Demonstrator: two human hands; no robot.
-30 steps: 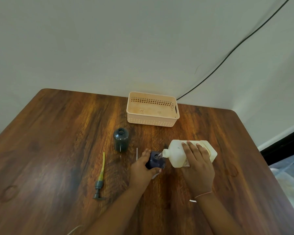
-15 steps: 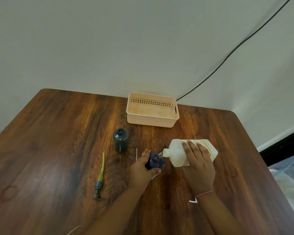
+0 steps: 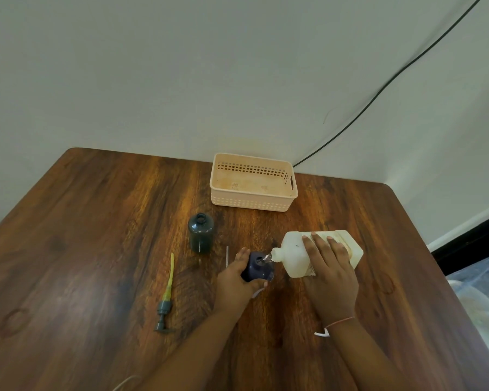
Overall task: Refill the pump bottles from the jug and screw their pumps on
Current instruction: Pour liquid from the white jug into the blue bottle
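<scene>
Left hand (image 3: 233,280) clamps its grip round a dark bottle (image 3: 257,268) on the worktop (image 3: 96,221), steadying it as the right hand (image 3: 332,269), grip round the tipped jug (image 3: 292,256), pours into its mouth.

Bare left hand (image 3: 233,280), bare right hand (image 3: 332,273), reddish thread bracelet (image 3: 340,322) on right wrist; white tail (image 3: 321,333)

A basket (image 3: 251,204) sits at the far edge of the surface (image 3: 96,249), one bottle (image 3: 200,232) standing before it to the left. A second bottle (image 3: 258,268) stands nearer, a tipped jug (image 3: 294,253) on its right, spout over its mouth; a pump (image 3: 165,294) lies well left.
</scene>
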